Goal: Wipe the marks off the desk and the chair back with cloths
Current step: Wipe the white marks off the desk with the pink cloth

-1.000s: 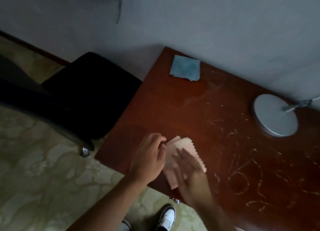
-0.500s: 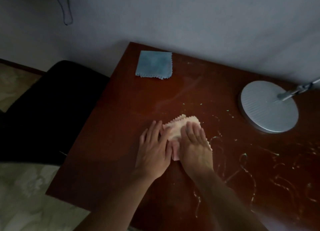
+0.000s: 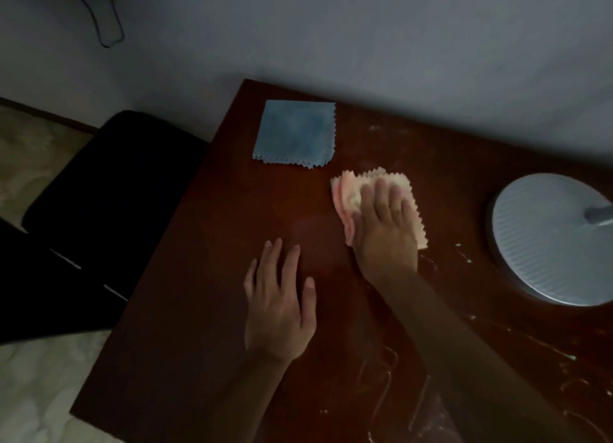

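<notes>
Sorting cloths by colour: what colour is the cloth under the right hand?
Pale pink cloth, zigzag edges, under the right hand; head view.

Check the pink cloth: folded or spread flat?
Folded. The pink cloth shows several stacked zigzag edges along its left side, under the right hand pressing it onto the desk.
</notes>
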`<state>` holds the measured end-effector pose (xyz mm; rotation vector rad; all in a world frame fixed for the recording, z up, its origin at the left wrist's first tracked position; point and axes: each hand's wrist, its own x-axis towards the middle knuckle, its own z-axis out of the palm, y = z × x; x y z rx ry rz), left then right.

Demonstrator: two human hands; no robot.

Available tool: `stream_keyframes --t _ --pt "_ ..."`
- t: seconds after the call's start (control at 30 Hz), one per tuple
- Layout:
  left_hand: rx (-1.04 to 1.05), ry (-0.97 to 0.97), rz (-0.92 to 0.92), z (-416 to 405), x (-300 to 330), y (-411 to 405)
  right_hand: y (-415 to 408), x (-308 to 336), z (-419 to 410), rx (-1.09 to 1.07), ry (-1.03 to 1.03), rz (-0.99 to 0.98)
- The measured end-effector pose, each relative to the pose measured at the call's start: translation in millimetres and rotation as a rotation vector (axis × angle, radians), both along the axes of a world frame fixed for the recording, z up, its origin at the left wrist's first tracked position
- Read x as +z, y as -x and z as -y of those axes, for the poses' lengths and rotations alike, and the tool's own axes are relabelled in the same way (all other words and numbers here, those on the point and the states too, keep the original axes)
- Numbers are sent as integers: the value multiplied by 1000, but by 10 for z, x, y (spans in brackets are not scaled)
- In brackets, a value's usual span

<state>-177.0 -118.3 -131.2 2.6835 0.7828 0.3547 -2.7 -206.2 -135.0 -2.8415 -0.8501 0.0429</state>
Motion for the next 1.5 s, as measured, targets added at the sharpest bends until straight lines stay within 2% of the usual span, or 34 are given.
stream_keyframes --t 0.1,0.2,0.27,0.37,0.57,0.77,0.87,1.03,1.17,1.27,1.37,1.5 --pt "5 33 5 -26 -16 -15 154 32 -83 124 15 43" --pt "-4 76 27 -42 -17 32 782 97 80 365 16 17" --pt "3 104 38 -41 -1 38 1022 111 221 439 -6 0" --pt "0 130 23 -39 12 29 888 71 287 524 7 -10" --pt "20 210 55 -43 24 4 201 140 -331 349 57 -25" --pt "26 262 143 -35 7 94 972 201 -31 496 60 -38" --pt "-2 272 138 -31 8 61 806 188 171 541 77 -65" --pt "-72 224 119 -111 19 -7 -155 272 56 221 91 -44" --pt "-151 212 116 -148 51 -333 250 261 11 106 52 -81" --pt "-185 230 125 -165 100 -787 477 221 191 194 64 -98" --pt "-224 206 89 -129 102 -1041 147 173 264 263 86 -103" --pt "-252 145 57 -84 43 -1107 -754 252 -43 167 134 -117"
